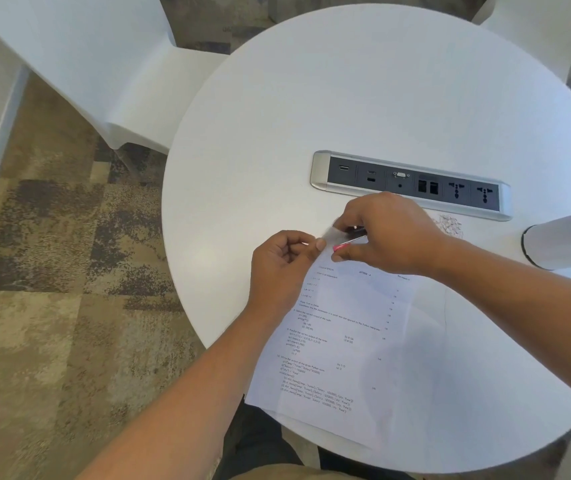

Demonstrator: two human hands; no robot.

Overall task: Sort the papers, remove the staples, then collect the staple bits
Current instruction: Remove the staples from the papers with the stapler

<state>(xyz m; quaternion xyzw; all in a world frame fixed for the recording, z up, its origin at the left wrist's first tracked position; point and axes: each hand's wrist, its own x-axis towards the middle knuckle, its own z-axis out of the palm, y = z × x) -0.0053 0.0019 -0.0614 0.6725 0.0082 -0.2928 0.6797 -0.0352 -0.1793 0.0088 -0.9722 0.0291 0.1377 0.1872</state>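
So I'm looking down at a round white table (346, 81) with a stack of white printed paper sheets (346, 341) lying near the front edge, text side up, its bottom left corner hanging a bit past the rim. The left hand (284, 261) is curled up with thumb and forefinger pinching the top left corner of the sheets, which is lifted and blurry. The right hand (384, 233) is closed around a small pink-handled metal tool (348, 242) and has it right at that same corner, tip just beside the left fingertips; can't tell if it's actually under a staple. Just right of the right hand there's a little pile of pale staple bits (450, 226) sitting on the table, next to the long silver and black power socket strip (412, 184). A white cylindrical cup with a dark mesh rim (564, 240) lies at the right edge. White chairs (104, 71) stand around the table.
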